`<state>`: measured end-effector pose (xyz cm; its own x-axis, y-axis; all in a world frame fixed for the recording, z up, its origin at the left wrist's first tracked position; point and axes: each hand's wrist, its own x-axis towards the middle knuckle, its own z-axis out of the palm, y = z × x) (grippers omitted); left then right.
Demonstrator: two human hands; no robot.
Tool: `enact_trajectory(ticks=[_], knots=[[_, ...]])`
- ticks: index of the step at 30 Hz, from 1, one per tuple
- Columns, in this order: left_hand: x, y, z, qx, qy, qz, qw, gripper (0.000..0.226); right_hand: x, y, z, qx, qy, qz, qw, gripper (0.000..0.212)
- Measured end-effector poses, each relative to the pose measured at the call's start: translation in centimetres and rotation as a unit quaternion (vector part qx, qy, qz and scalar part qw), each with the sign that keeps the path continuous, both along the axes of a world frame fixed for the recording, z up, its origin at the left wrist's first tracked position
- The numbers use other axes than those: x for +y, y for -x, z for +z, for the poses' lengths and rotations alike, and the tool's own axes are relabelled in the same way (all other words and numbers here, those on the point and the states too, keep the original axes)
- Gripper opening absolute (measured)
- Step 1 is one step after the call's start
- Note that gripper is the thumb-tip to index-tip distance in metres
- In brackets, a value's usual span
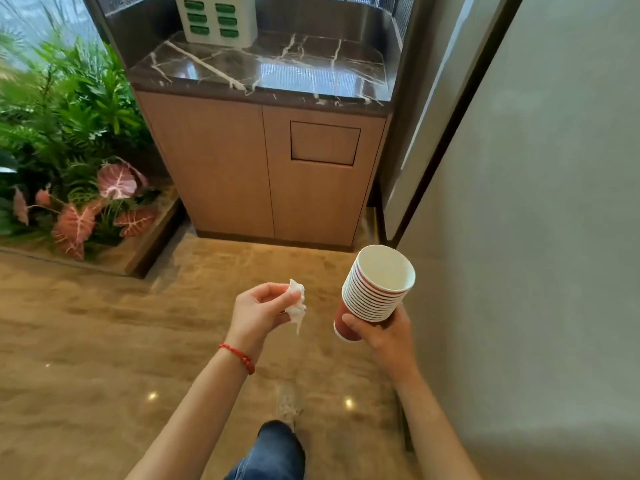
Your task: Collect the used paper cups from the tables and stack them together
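floor point(104, 341) of polished tan stone spreads underfoot; grey wall point(554, 237) rises on the right; ahead stands a wooden cabinet point(225, 168) with a dark veined marble top point(277, 67) and a square flap point(325, 143) in its right door; a white box with green slots point(216, 19) sits on the top; leafy planter point(69, 150) with pink leaves fills the left; right hand point(384, 332) grips a stack of red paper cups point(375, 292) near its base, tilted, open mouths upward, held in the air near the wall; left hand point(258, 311), red string bracelet point(239, 356) at the wrist, pinches a crumpled white tissue point(297, 303) between thumb and fingertips, just beside the cups, not touching.
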<state>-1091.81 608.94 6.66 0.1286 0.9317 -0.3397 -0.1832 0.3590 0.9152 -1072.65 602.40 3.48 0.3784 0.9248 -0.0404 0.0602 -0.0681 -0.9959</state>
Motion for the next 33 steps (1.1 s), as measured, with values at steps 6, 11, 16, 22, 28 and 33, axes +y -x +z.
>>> enact_trajectory(ticks=[6, 11, 16, 22, 28, 33], knots=[[13.7, -2.5, 0.9, 0.014, 0.003, -0.025, 1.0, 0.006, 12.8, -2.0, 1.1, 0.004, 0.01, -0.021, 1.0, 0.062], [22.9, -5.2, 1.5, 0.012, -0.002, -0.034, 0.999, 0.005, 21.1, -4.5, 2.6, 0.012, -0.003, -0.035, 0.999, 0.07], [30.4, -8.1, 0.8, 0.014, 0.007, -0.042, 0.999, 0.007, 28.7, -7.5, 2.5, 0.026, -0.006, -0.043, 0.999, 0.075], [40.7, -13.3, 0.6, 0.016, -0.002, -0.018, 1.0, 0.009, 40.0, -13.0, 1.8, 0.002, -0.008, -0.013, 1.0, 0.063], [49.5, -18.2, 2.3, 0.043, -0.009, 0.001, 0.999, 0.004, 50.2, -17.7, 3.5, 0.007, -0.003, -0.002, 1.0, 0.082], [55.2, -20.2, 3.2, 0.026, -0.005, 0.006, 1.0, 0.002, 56.5, -19.4, 4.2, -0.004, -0.001, 0.0, 1.0, 0.076]])
